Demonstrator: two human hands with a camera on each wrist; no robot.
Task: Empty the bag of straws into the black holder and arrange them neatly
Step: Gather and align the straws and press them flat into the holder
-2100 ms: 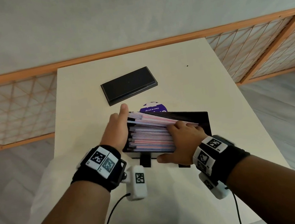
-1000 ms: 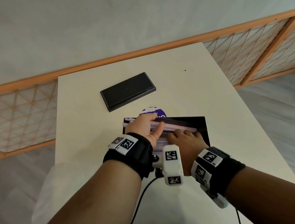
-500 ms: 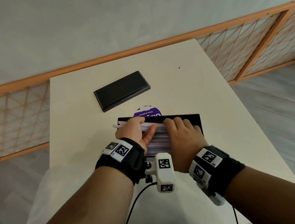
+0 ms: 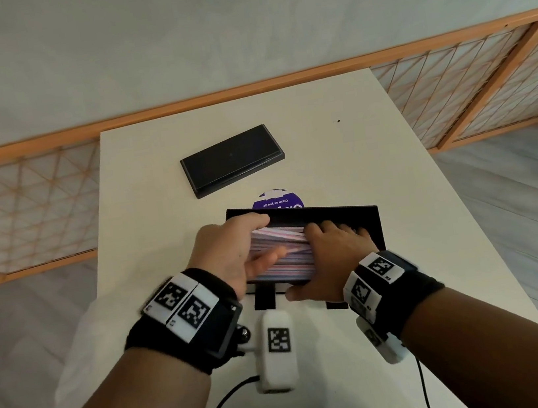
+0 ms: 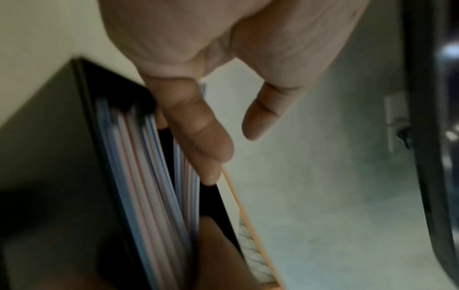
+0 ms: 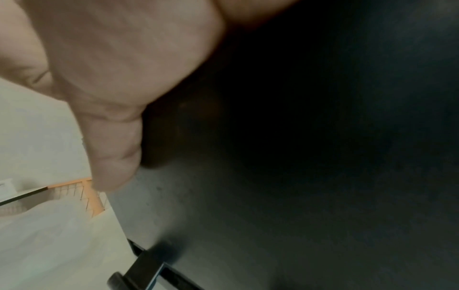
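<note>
Straws (image 4: 283,253) are already lying stacked inside the black holder (image 4: 372,220) on the surface (image 4: 152,171), and I am squaring them with my left hand (image 4: 232,250) cupping one end while my right hand (image 4: 334,257) is pressing flat on top.

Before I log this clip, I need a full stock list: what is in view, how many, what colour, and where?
Table: one, cream, centre.
Black holder: one, on the table, near the person.
Straws: many, pink, blue and white, lying inside the holder; count unclear.
Black lid: one, flat on the table beyond the holder.
Purple sticker: one, on the table behind the holder, partly hidden.
Wooden lattice screen: orange frame, behind the table.
Wrist bands: two, black with white marker tags.
Hands: left hand at the straws' left ends; right hand on the straws, thumb at the holder's front.
</note>
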